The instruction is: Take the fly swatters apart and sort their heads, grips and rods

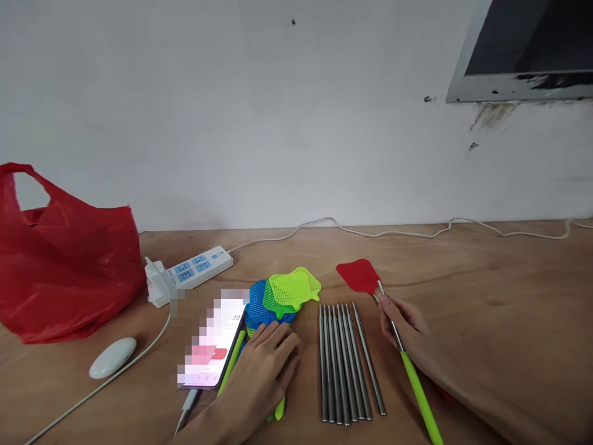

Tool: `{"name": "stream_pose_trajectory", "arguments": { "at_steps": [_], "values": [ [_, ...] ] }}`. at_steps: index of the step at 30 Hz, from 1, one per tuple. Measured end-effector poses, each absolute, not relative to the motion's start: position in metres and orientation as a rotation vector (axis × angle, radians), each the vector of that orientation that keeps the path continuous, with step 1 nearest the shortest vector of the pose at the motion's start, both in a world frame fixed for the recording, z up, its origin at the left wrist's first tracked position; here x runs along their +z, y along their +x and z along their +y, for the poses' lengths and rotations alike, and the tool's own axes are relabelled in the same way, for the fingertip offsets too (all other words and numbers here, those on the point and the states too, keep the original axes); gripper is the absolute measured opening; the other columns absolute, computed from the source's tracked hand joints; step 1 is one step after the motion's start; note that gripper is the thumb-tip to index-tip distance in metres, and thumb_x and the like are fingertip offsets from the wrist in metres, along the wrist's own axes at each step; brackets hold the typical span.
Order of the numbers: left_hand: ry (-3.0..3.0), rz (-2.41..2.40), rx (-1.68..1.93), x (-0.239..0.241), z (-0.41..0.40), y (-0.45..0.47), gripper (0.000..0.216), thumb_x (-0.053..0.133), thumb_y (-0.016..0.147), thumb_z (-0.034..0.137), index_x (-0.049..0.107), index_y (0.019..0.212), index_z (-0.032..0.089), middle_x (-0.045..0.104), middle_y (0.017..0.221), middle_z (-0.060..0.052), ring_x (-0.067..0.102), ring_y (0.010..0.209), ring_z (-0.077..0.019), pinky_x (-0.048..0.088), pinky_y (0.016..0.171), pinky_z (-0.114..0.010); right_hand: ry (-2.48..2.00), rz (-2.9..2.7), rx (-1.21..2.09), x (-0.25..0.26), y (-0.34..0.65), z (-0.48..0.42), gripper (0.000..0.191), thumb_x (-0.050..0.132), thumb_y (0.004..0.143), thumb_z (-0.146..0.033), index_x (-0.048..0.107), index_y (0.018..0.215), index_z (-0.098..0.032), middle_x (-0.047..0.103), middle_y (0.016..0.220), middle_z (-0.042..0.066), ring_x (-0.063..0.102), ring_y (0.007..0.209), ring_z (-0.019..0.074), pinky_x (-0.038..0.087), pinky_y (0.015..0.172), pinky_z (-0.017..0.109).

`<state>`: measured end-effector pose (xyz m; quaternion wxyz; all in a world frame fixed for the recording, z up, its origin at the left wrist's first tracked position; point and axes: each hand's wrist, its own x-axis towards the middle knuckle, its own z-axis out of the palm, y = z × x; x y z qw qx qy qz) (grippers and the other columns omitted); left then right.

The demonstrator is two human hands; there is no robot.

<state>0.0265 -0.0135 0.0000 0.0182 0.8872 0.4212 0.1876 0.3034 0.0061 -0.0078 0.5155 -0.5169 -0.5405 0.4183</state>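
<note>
My right hand (405, 324) pinches a thin metal telescopic rod with a lime-green handle (419, 392), tilted up and away from me. Just beyond its tip lies a red fly swatter head (360, 275); whether it touches the rod is unclear. My left hand (266, 364) is curled over a heap of fly swatter parts, and what its fingers hold is hidden. From the heap show a yellow-green mesh head (294, 287), a blue mesh head (257, 304) and a lime-green handle (231, 364). Several bare metal rods (343, 364) lie side by side between my hands.
Left of the heap is a lit phone (215, 346) with a cable plugged in. Behind it stands a white power strip (201, 269) with a charger (158, 283). A white oval object (112, 357) and a red plastic bag (69, 259) are further left on the wooden table (523, 296).
</note>
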Motion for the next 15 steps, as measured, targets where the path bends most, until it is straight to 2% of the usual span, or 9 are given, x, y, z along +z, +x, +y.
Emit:
{"name": "stream_pose_trajectory", "arguments": {
  "at_steps": [4, 8, 11, 15],
  "values": [
    [2.685, 1.305, 0.623, 0.0057, -0.017, 0.0273, 0.013, 0.046, 0.096, 0.014, 0.057, 0.094, 0.021, 0.063, 0.098, -0.006, 0.058, 0.089, -0.0259, 0.047, 0.081, -0.042, -1.26, -1.352, 1.09, -0.0099, 0.3017, 0.0044, 0.045, 0.052, 0.09, -0.066, 0.051, 0.075, -0.023, 0.042, 0.04, -0.01, 0.034, 0.032, 0.0086, 0.023, 0.036, 0.021],
    [2.648, 1.3, 0.696, 0.007, -0.0195, 0.0275, 0.013, 0.047, 0.096, 0.018, 0.056, 0.104, 0.022, 0.062, 0.11, -0.009, 0.058, 0.1, -0.0283, 0.048, 0.088, -0.048, -1.313, -1.428, 1.1, -0.0081, 0.2996, 0.0015, 0.039, 0.062, 0.085, -0.058, 0.061, 0.099, -0.022, 0.04, 0.043, -0.012, 0.037, 0.035, 0.0104, 0.027, 0.038, 0.022],
    [2.623, 1.319, 0.755, 0.0045, -0.0191, 0.0269, 0.018, 0.048, 0.096, 0.02, 0.055, 0.112, 0.021, 0.061, 0.118, -0.011, 0.057, 0.108, -0.0302, 0.048, 0.092, -0.051, -1.327, -1.435, 1.004, -0.0078, 0.3003, 0.0003, 0.048, 0.069, 0.08, -0.046, 0.062, 0.12, -0.021, 0.045, 0.048, -0.01, 0.044, 0.044, 0.0136, 0.037, 0.049, 0.026],
    [2.609, 1.348, 0.815, 0.0058, -0.0158, 0.0248, 0.03, 0.051, 0.095, 0.026, 0.051, 0.125, 0.021, 0.058, 0.127, -0.012, 0.056, 0.115, -0.0311, 0.05, 0.095, -0.05, -1.297, -1.421, 0.99, -0.0129, 0.3035, 0.0006, 0.059, 0.07, 0.077, -0.039, 0.06, 0.132, -0.02, 0.055, 0.06, -0.006, 0.052, 0.056, 0.0173, 0.047, 0.064, 0.032]
  ]
}}
